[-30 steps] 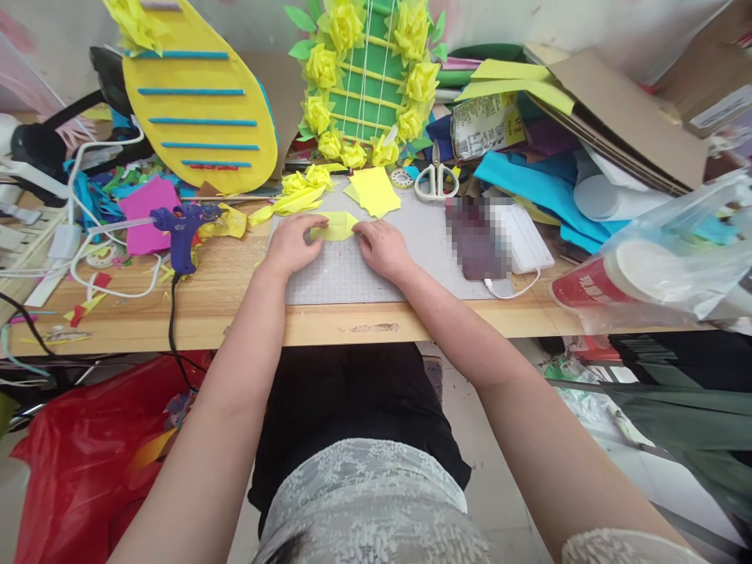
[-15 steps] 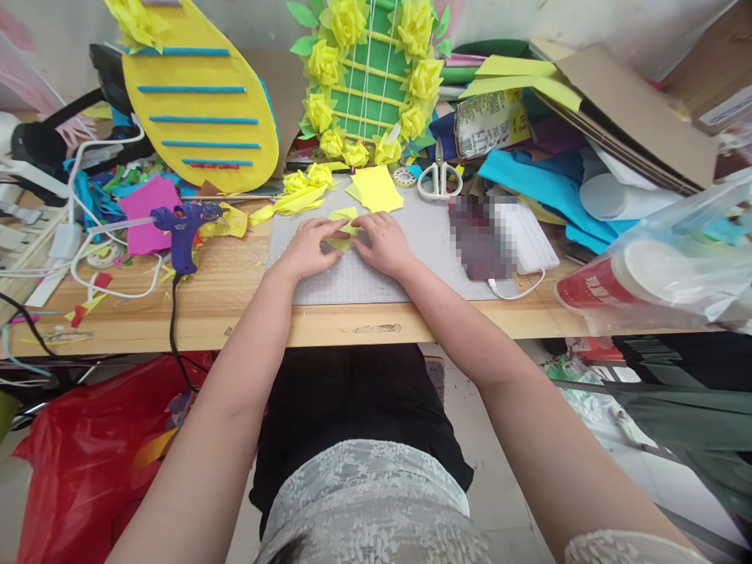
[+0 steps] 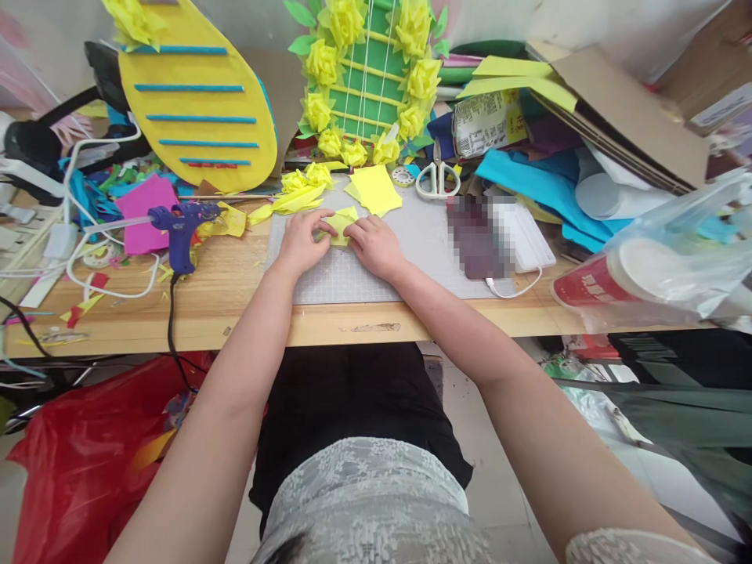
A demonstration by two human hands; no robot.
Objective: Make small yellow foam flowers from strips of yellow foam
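A small piece of yellow paper [image 3: 342, 225] lies on the grey cutting mat [image 3: 364, 286], between my two hands. My left hand [image 3: 305, 243] is curled at the paper's left edge, its thumb and fingertips closed on it. From the right, my right hand [image 3: 374, 244] presses bent fingers onto the paper's right side. Just beyond is a stack of yellow paper squares [image 3: 376, 190]. Yellow paper flowers and petals [image 3: 302, 192] lie behind my left hand.
A purple glue gun [image 3: 183, 231] stands at left with its cord over the table edge. White-handled scissors [image 3: 438, 180], a blurred-out phone [image 3: 479, 236] and a bagged red cup [image 3: 599, 280] are on the right. Behind stand a yellow panel [image 3: 200, 102] and a green flower-edged panel [image 3: 367, 86].
My left fingers have drawn in and curled more at the paper's left edge. The right hand has shifted slightly left and down, leaving more of the paper showing.
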